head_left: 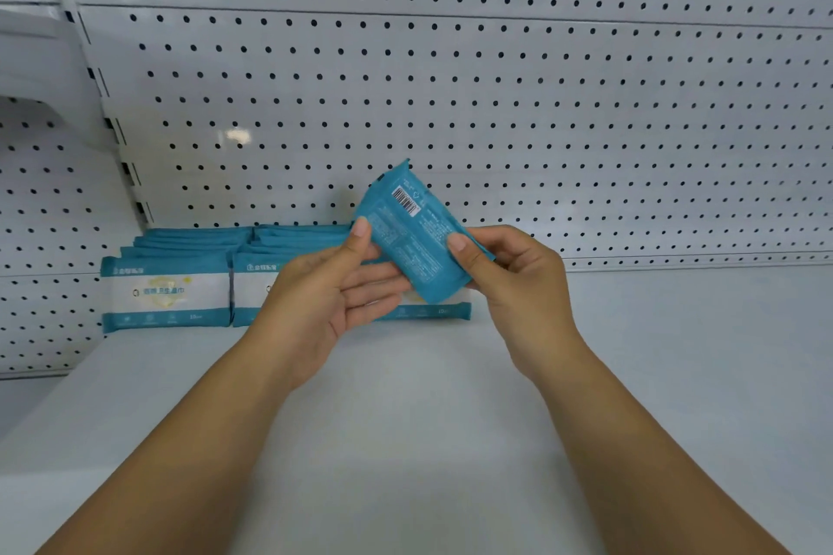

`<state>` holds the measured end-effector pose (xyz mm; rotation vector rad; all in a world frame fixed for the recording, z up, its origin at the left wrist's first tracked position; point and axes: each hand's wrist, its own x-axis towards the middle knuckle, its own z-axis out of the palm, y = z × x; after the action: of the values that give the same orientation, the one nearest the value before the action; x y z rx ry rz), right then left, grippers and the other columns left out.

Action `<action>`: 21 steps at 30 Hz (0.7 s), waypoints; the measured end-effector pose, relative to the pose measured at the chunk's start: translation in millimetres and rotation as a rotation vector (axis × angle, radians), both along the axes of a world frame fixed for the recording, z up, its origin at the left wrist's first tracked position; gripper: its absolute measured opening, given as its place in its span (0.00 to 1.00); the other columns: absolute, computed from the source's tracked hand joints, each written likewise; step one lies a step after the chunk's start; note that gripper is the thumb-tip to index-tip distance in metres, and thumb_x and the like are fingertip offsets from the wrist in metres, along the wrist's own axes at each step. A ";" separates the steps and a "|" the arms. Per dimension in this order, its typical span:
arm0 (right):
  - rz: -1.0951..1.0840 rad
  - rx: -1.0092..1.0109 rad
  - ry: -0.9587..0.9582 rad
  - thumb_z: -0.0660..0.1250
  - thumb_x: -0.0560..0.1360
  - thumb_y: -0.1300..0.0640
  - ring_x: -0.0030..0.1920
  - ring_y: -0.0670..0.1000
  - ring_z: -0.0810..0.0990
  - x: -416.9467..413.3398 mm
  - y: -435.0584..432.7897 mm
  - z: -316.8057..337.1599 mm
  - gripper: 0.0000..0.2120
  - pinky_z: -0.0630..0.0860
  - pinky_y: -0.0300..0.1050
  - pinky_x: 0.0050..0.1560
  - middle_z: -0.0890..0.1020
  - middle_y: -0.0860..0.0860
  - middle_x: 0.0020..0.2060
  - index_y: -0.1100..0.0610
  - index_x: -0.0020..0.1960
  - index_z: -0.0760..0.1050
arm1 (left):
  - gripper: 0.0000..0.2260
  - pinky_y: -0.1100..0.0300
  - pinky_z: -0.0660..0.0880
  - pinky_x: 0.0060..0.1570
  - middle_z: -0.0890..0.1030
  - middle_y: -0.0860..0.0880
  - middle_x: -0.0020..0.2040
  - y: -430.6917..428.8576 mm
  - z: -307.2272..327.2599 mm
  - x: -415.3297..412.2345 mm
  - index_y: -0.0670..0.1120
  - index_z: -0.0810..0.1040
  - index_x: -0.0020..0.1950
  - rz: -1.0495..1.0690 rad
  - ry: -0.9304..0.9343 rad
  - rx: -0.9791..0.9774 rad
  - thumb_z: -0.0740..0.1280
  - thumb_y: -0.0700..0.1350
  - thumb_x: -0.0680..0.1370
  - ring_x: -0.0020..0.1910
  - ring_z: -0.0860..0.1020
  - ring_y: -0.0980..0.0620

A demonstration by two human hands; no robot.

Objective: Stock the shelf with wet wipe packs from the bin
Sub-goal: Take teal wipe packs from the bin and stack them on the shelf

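Here, left hand [333, 291] and right hand [511, 279] pinching one wipe pack [412, 234], barcode up, seemingly off shelf [405, 428].

Teal wet wipe pack [417, 234] tilted, barcode side showing, above shelf [405, 419].

Teal pack [414, 234]: soft plastic film, lightly crinkled, a satin sheen across its printed back. The stocked packs [167, 293] show that same smooth film. Pegboard panel [496, 81] looks like glossy white painted metal, catching glare. Shelf deck [405, 419] reads smooth, duller white.
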<state>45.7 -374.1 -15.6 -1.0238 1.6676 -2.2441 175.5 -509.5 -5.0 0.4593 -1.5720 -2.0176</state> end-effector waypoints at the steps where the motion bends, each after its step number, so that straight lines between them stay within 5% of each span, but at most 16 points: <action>1: 0.023 0.004 0.017 0.74 0.74 0.59 0.45 0.49 0.84 2.3 0.2 0.6 0.01 0.82 0.48 0.53 0.87 0.51 0.43 0.54 0.46 0.84 | 0.25 0.51 0.82 0.54 0.85 0.40 0.55 1.5 1.1 1.2 0.40 0.77 0.64 -0.047 -0.015 -0.012 0.65 0.58 0.76 0.55 0.84 0.44; 4: 0.121 0.077 0.106 0.75 0.72 0.56 0.50 0.46 0.84 8.9 0.1 -0.1 0.05 0.80 0.40 0.54 0.87 0.48 0.46 0.54 0.47 0.85 | 0.24 0.50 0.81 0.57 0.84 0.42 0.58 7.6 3.0 3.6 0.42 0.78 0.64 -0.154 -0.006 -0.017 0.64 0.58 0.77 0.59 0.83 0.45; 8: 0.245 0.120 0.161 0.75 0.69 0.51 0.53 0.51 0.84 14.6 -3.5 -2.7 0.12 0.81 0.48 0.57 0.87 0.51 0.48 0.58 0.48 0.85 | 0.21 0.50 0.80 0.57 0.82 0.38 0.61 8.5 3.3 2.7 0.36 0.75 0.65 -0.139 0.088 0.101 0.63 0.52 0.81 0.60 0.82 0.42; 14: 0.036 0.143 0.057 0.75 0.70 0.46 0.48 0.39 0.82 6.6 -2.4 0.9 0.13 0.77 0.31 0.46 0.86 0.44 0.47 0.51 0.51 0.83 | 0.15 0.47 0.82 0.52 0.83 0.41 0.60 5.9 4.1 1.2 0.41 0.74 0.68 -0.044 0.143 0.218 0.62 0.43 0.83 0.58 0.83 0.42; 18: 0.025 0.284 0.035 0.75 0.73 0.48 0.51 0.45 0.83 1.8 -7.8 -8.0 0.13 0.81 0.42 0.52 0.85 0.46 0.50 0.51 0.55 0.81 | 0.17 0.46 0.81 0.56 0.82 0.42 0.63 8.4 5.2 2.8 0.43 0.73 0.70 -0.107 0.140 0.208 0.60 0.48 0.83 0.61 0.81 0.43; 21: 0.159 0.275 -0.011 0.75 0.74 0.56 0.46 0.50 0.86 3.8 -7.9 -8.8 0.08 0.82 0.43 0.46 0.87 0.51 0.45 0.59 0.51 0.81 | 0.18 0.48 0.78 0.59 0.83 0.43 0.62 8.9 5.8 2.2 0.45 0.75 0.68 -0.087 0.119 0.158 0.57 0.54 0.84 0.61 0.82 0.46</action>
<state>49.5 -381.9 -24.4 -1.0317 1.7601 -1.8561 177.7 -500.6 0.8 0.3276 -1.3907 -2.2028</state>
